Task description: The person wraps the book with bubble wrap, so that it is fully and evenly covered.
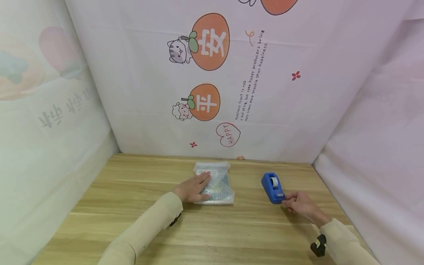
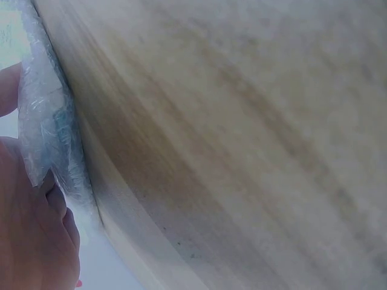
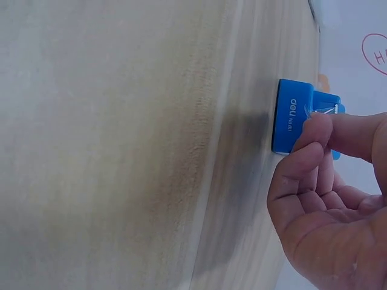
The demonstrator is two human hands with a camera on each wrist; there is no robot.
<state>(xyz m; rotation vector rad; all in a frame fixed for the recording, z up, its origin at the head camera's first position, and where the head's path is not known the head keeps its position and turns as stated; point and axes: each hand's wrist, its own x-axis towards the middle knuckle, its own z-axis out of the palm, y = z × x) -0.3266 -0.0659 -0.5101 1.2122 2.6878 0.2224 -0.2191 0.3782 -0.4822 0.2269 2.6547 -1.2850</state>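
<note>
A flat bubble-wrapped package (image 1: 222, 186) lies on the wooden table, with something bluish and yellowish showing through the clear wrap. My left hand (image 1: 193, 187) rests on its left part, fingers extended. In the left wrist view the crinkled edge of the wrap (image 2: 51, 121) appears beside the fingers. To the right stands a blue tape dispenser (image 1: 269, 187) holding a small roll of tape (image 1: 274, 182). At its front end is my right hand (image 1: 299, 203), thumb and index finger pinching the clear tape end beside the dispenser's toothed cutter (image 3: 336, 109). Its other fingers are curled.
The wooden table (image 1: 212, 232) reaches back to a white printed cloth (image 1: 145, 92). More cloth hangs at the left and right sides. A black device (image 1: 318, 246) is strapped near the right wrist, and part of another dark one shows under the left sleeve.
</note>
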